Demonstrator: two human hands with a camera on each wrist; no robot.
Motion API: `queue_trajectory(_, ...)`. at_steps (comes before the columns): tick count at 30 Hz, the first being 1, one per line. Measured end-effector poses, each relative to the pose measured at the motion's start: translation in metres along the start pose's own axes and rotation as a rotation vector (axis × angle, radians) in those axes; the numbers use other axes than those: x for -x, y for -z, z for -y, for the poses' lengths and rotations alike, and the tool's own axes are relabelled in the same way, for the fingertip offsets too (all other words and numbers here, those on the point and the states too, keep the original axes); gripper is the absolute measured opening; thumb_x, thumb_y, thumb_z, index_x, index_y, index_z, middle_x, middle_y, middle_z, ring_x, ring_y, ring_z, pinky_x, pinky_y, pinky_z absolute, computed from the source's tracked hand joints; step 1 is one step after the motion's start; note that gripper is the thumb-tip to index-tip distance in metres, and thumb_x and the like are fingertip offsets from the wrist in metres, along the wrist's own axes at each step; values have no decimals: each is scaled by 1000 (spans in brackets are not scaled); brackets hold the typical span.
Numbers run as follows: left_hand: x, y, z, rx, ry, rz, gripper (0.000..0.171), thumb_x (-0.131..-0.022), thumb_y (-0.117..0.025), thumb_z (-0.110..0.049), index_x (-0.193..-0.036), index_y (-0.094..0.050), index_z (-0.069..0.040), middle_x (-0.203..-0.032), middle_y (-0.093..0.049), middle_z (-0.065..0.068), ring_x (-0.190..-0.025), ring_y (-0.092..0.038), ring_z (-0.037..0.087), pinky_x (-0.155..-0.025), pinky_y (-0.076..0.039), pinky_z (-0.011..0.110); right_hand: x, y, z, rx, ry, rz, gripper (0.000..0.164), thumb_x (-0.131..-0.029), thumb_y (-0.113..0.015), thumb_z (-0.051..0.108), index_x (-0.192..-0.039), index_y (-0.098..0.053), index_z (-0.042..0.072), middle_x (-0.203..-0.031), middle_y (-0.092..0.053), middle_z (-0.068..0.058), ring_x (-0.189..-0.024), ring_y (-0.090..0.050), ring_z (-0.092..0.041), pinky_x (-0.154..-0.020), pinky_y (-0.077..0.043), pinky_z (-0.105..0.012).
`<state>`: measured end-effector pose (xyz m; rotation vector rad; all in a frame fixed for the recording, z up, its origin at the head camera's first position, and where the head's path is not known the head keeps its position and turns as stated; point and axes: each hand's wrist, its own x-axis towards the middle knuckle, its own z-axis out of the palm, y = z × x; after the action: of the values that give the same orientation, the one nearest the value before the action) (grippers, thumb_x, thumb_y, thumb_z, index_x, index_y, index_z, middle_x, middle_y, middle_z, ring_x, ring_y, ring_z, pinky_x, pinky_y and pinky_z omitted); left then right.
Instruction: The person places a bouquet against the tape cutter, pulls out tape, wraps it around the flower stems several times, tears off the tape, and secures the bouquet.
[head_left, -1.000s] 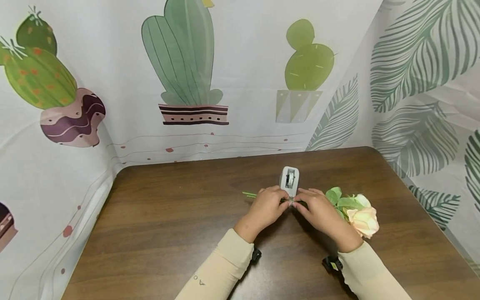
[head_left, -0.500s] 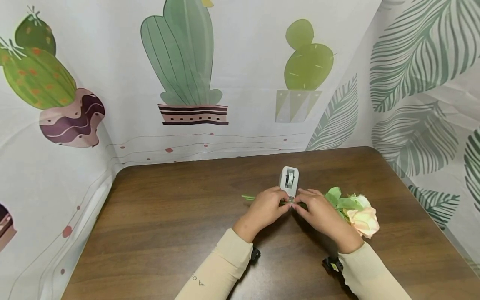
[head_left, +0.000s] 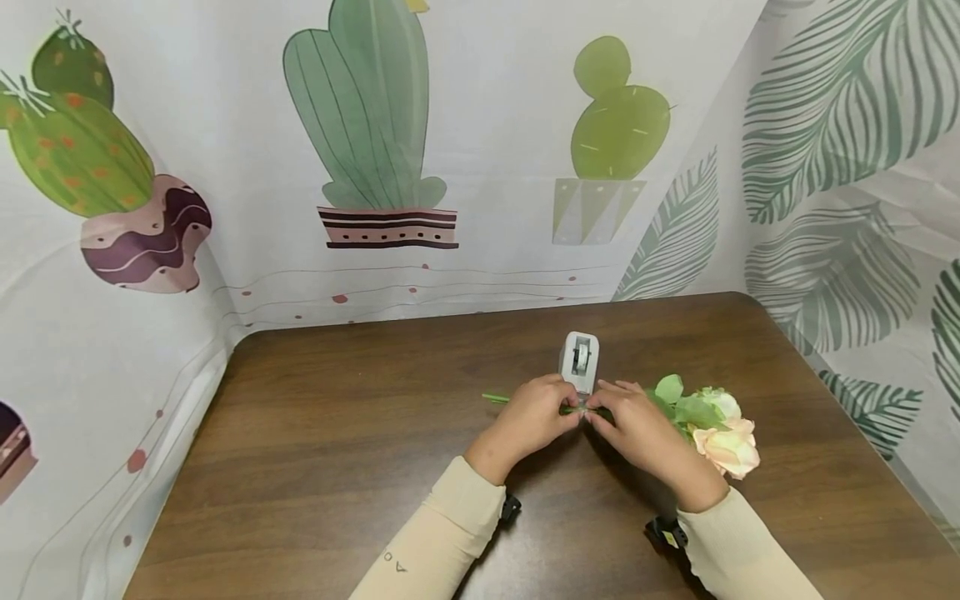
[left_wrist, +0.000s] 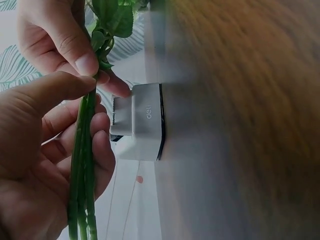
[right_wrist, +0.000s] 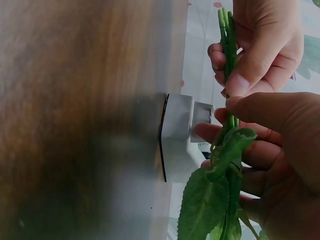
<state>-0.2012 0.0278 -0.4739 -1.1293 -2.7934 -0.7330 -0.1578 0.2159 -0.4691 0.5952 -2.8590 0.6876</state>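
Note:
Several green flower stems [left_wrist: 82, 165] lie bundled across both palms, topped by a peach rose [head_left: 727, 450], a cream rose [head_left: 723, 404] and green leaves [right_wrist: 202, 205]. My left hand [head_left: 534, 414] curls its fingers round the lower stems, thumb pressing on them. Right beside its thumb tip, my right hand [head_left: 637, 427] pinches the stems just below the leaves. A small pale glint shows where the fingertips meet. Just beyond them stands a white tape dispenser [head_left: 588, 384] with a tape roll, its toothed cutter facing the hands; a right fingertip overlaps the cutter in the wrist views.
The brown wooden table [head_left: 337, 450] carries the dispenser. Behind and at the sides hangs a white cloth [head_left: 502, 167] printed with cacti and leaves. Dark wrist cameras sit below each sleeve cuff [head_left: 472, 504].
Both hands have shifted slightly toward me, away from the dispenser. The stem ends on the left have dropped a little and drawn closer together. The grips stay the same.

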Motion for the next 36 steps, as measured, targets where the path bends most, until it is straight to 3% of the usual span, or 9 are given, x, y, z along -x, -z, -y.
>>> queue_trajectory(7,1,1,-1,13,-9,10,13,-92,-75,-26,-93,-71,-13,-92,-67,-5,-79,-57,5,-74,-49,18,1,1,2,21,17,9,6,-90,-74,9,-93,-69,7,-108,-76,-15,-122,-63,-43,-104,-41,-69)
queue_trajectory(15,1,6,-1,2,22,75,18,-97,-67,-29,-104,-73,-14,-101,-71,-3,-87,-65,8,-81,-53,22,0,3,0,80,87,-2,8,-90,-75,10,-95,-69,7,-91,-75,-4,-90,-73,-22,-106,-45,-56)
queue_trajectory(20,0,10,-2,-23,41,113,24,-102,-59,-31,-110,-75,-14,-103,-75,-2,-93,-69,11,-85,-55,27,0,2,0,103,102,-9,9,-91,-75,12,-94,-68,8,-90,-75,-4,-88,-72,-22,-105,-46,-54)
queue_trajectory(28,-1,7,-1,-50,28,106,25,-104,-57,-31,-102,-76,-16,-92,-72,-4,-86,-68,11,-78,-54,28,0,1,1,142,116,-46,11,-90,-76,13,-93,-67,8,-91,-75,-6,-91,-72,-24,-103,-47,-52)
queue_trajectory(36,-1,7,-2,-27,13,89,22,-103,-60,-28,-105,-76,-14,-101,-73,-2,-92,-67,10,-84,-54,27,0,0,0,140,92,-57,13,-89,-78,15,-93,-67,9,-89,-73,-2,-87,-70,-25,-87,-52,-47)
